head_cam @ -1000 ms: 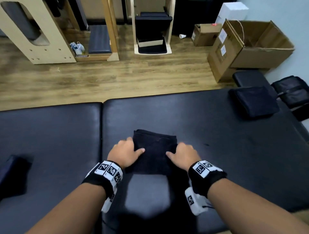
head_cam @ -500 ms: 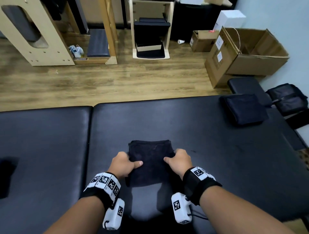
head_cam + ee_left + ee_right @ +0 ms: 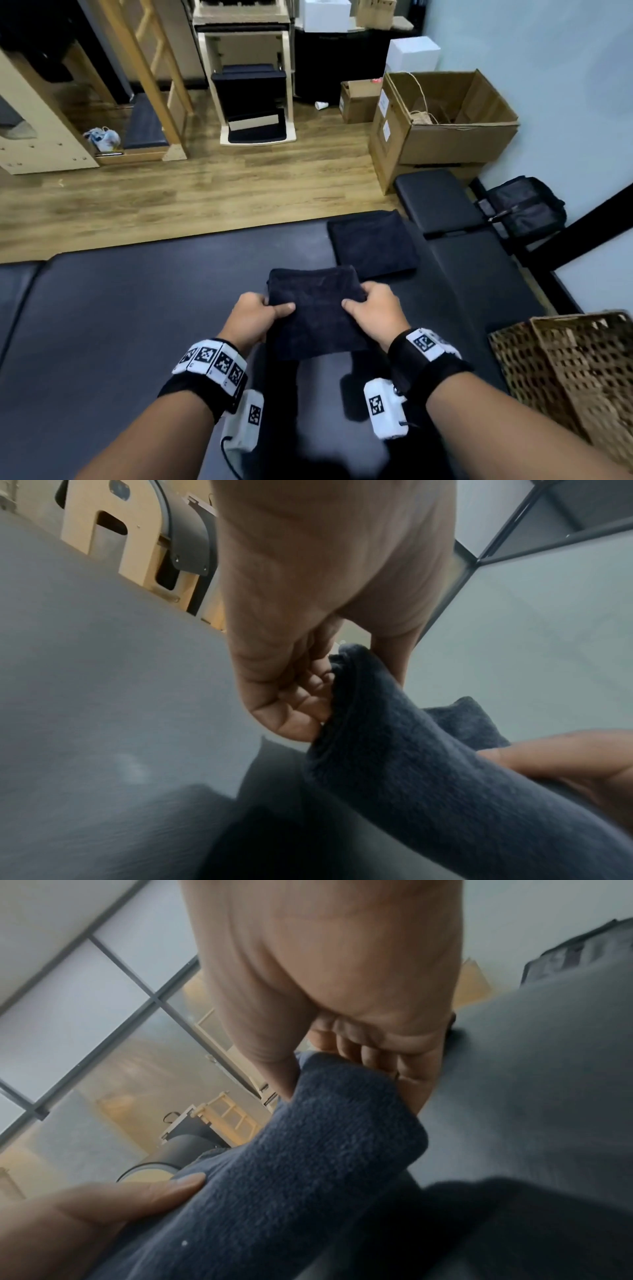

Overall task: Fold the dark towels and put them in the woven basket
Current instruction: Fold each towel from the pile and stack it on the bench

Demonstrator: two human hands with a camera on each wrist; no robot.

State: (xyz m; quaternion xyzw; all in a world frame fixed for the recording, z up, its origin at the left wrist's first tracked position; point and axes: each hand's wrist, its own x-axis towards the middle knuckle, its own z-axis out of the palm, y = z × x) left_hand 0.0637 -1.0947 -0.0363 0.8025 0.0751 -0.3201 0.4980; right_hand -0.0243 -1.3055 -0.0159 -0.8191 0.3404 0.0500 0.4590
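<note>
A folded dark towel hangs a little above the black padded table, held by both hands. My left hand pinches its left edge, thumb on top and fingers underneath; the left wrist view shows the same towel clamped in that left hand. My right hand grips the right edge the same way, as the right wrist view shows on the towel under the right hand. Another folded dark towel lies flat just beyond. The woven basket stands at the right.
A smaller black padded bench and a dark bag sit past the table's right end. Open cardboard boxes and wooden equipment frames stand on the wood floor beyond the table.
Both hands went from pressing the folded towel flat to gripping its sides, then lifted it off the table and carried it right. The basket has come into view at the right.
</note>
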